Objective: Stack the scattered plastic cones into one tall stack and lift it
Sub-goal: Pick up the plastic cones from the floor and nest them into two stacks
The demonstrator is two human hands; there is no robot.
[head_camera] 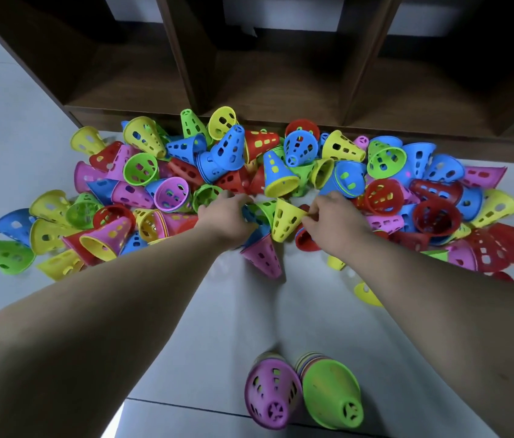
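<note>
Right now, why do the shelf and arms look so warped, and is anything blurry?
Head view: wide lens bows the shelf and stretches the arms near the edges; light is soft, shelf openings dark, faint shadows on the floor; cones look sharp.

An indoor room with storage is being shown, perhaps a playroom, a classroom or a corner of a home, though which of these cannot be told. The far side is being taken up by a dark wooden shelf unit (281, 90) with open cubbies, standing on a pale tiled floor (233, 327) that is being crossed by a dark joint line (186, 405). The floor against the unit's base is being covered by a heap of bright, perforated plastic cones (233, 153).
</note>
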